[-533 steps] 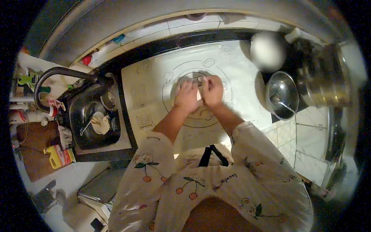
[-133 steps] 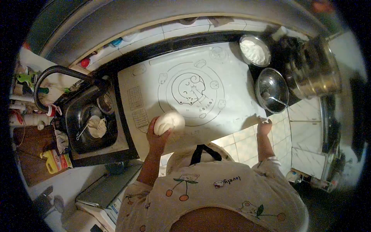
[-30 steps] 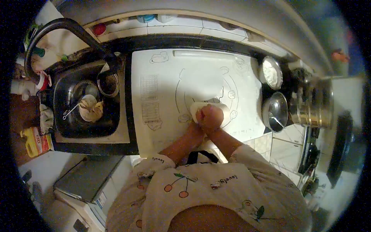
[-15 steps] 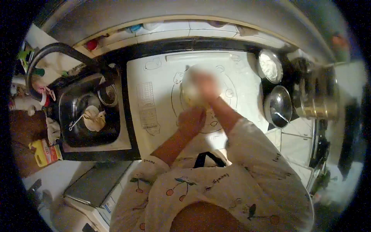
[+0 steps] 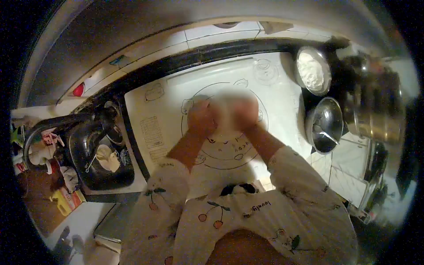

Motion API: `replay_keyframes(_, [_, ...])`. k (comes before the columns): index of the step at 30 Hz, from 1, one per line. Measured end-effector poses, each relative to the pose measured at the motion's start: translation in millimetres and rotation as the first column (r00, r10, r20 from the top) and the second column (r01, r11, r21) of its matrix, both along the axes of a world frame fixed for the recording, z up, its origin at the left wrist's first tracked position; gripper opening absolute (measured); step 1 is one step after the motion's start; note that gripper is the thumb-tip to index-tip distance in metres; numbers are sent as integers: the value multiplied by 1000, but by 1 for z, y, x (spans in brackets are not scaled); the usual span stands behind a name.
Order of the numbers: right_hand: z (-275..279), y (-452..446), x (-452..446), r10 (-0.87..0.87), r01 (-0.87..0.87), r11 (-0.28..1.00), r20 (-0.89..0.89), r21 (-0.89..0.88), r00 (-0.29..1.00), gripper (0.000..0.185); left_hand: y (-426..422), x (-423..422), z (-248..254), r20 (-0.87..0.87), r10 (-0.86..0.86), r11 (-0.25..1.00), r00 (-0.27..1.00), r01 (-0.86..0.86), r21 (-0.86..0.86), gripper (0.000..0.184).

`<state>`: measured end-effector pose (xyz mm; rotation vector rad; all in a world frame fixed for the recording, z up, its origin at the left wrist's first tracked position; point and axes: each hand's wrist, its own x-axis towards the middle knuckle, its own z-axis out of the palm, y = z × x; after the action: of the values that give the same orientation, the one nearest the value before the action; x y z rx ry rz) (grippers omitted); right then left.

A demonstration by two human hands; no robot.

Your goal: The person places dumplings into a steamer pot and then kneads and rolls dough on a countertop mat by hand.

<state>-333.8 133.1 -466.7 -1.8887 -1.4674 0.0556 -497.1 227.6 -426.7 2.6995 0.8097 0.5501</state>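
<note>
My left hand (image 5: 203, 117) and my right hand (image 5: 244, 112) are side by side over a white printed pastry mat (image 5: 168, 123). A pale, soft-looking mass like dough (image 5: 226, 115) shows between them, heavily blurred. Both hands look curled inward around it, though blur smears the fingertips. Line drawings, a large circle and small tables are printed on the mat around my hands.
At the right stand a metal bowl of white powder (image 5: 312, 72) and a metal bowl with a spoon (image 5: 326, 119). Beyond them is a large shiny pot (image 5: 375, 110). A dark sink (image 5: 106, 179) with a faucet lies left; a yellow bottle (image 5: 61, 202) stands beside it.
My hands, close together with the right one farther forward before, are now level and side by side. My left hand has moved forward and left. The camera view has tilted.
</note>
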Motion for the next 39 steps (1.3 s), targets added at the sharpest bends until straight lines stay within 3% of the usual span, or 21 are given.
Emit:
replay_keyframes(3, [-26, 15, 19, -39, 34, 999, 197, 30, 980, 29, 23, 12, 2, 66, -68, 994, 995, 73, -83, 28])
replay_keyframes(5, [-32, 14, 16, -133, 131, 990, 59, 44, 989, 30, 22, 14, -1, 9, -50, 986, 999, 50, -161, 28])
replay_keyframes(7, [14, 17, 8, -87, 55, 985, 199, 161, 976, 30, 19, 10, 2, -68, -68, 997, 995, 69, 17, 30])
replay_keyframes(9, [51, 4, -3, 23, -63, 977, 197, 201, 980, 30, 11, 9, 14, -54, -87, 984, 995, 94, 153, 30])
replay_keyframes(10, [61, -6, -10, 43, -42, 993, -5, 109, 999, 24, -7, -2, 25, -6, -98, 977, 995, 97, 190, 30])
replay_keyframes(11, [72, -18, -21, 30, -27, 995, -24, 95, 999, 22, -22, -14, 37, 39, -104, 970, 994, 92, 225, 31])
replay_keyframes(13, [96, -41, -49, 14, -9, 998, -72, 66, 997, 19, -51, -23, 76, -123, -68, 992, 990, 81, 100, 31])
replay_keyframes(14, [92, -53, -66, -78, 78, 996, -11, 42, 997, 18, -62, -27, 86, -207, -59, 997, 977, 67, 34, 31])
replay_keyframes(16, [83, -68, -95, -245, 246, 969, 126, 6, 961, 16, -75, -32, 80, -113, -91, 993, 989, 98, 59, 31])
replay_keyframes(20, [85, -55, -90, -194, 187, 976, 54, 108, 980, 13, -72, -22, 40, 100, -77, 988, 992, 62, 140, 30])
replay_keyframes(22, [79, -43, -71, -131, 128, 989, 42, 71, 990, 13, -58, -15, 32, 67, -108, 978, 992, 94, 185, 30])
replay_keyframes(23, [74, -26, -58, -99, 99, 983, -7, 158, 995, 12, -46, -7, 28, 55, -119, 972, 991, 105, 212, 30])
replay_keyframes(24, [71, -8, -45, -59, 70, 967, -49, 243, 997, 12, -32, 2, 27, -1, -118, 986, 993, 117, 120, 30])
replay_keyframes(26, [48, 16, -25, -145, 142, 956, -7, 257, 989, 14, -8, 21, 29, -110, -143, 988, 983, 136, -76, 31])
replay_keyframes(28, [40, 32, -15, -276, 238, 949, 181, 209, 944, 19, 10, 39, 26, -209, -172, 979, 963, 144, -144, 30])
replay_keyframes(31, [64, 42, -15, -323, 327, 944, 86, -45, 943, 31, 19, 49, 39, -201, -111, 994, 973, 107, -32, 31])
replay_keyframes(33, [59, 32, -18, -242, 249, 960, 65, -125, 968, 35, 14, 48, 19, -138, -60, 979, 989, 85, 186, 37])
replay_keyframes(35, [80, 5, -36, -116, 106, 964, 28, 243, 993, 34, -13, 20, 23, -67, -76, 948, 995, 93, 305, 40])
replay_keyframes(37, [70, -33, -57, -133, 130, 986, 24, 100, 991, 29, -47, -4, 48, -87, -86, 943, 993, 109, 315, 39])
replay_keyframes(39, [103, -55, -73, -145, 133, 981, -71, -143, 987, 19, -71, -22, 67, -97, -93, 961, 991, 115, 253, 36])
